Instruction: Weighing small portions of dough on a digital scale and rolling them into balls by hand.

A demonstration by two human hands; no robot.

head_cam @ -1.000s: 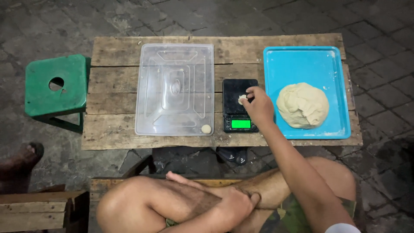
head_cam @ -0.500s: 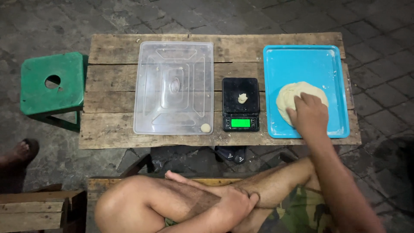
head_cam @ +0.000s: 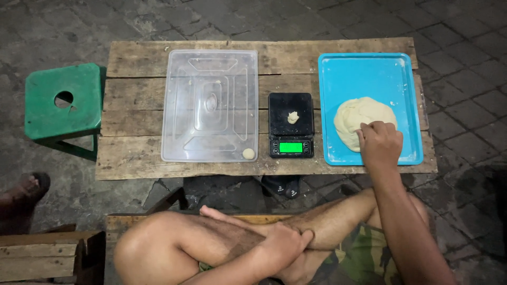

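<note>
My right hand (head_cam: 380, 143) pinches the near right edge of a pale dough lump (head_cam: 359, 119) that lies in a blue tray (head_cam: 369, 71) at the table's right end. A small dough piece (head_cam: 292, 116) sits on the black digital scale (head_cam: 290, 124), whose green display is lit. Left of the scale stands a clear plastic container (head_cam: 209, 105) with one small dough ball (head_cam: 248, 153) in its near right corner. My left hand (head_cam: 282, 245) lies low in the view, its fingers wrapped around my crossed leg.
Everything stands on a low table of rough wooden planks (head_cam: 137, 58) over a stone-paved floor. A green plastic stool (head_cam: 63, 100) is at its left end. A foot (head_cam: 24, 192) and a wooden bench (head_cam: 37, 258) are at the lower left.
My right hand left the small dough piece on the scale and moved right to the dough lump, where it now pinches the near edge. My left hand has stayed on my leg.
</note>
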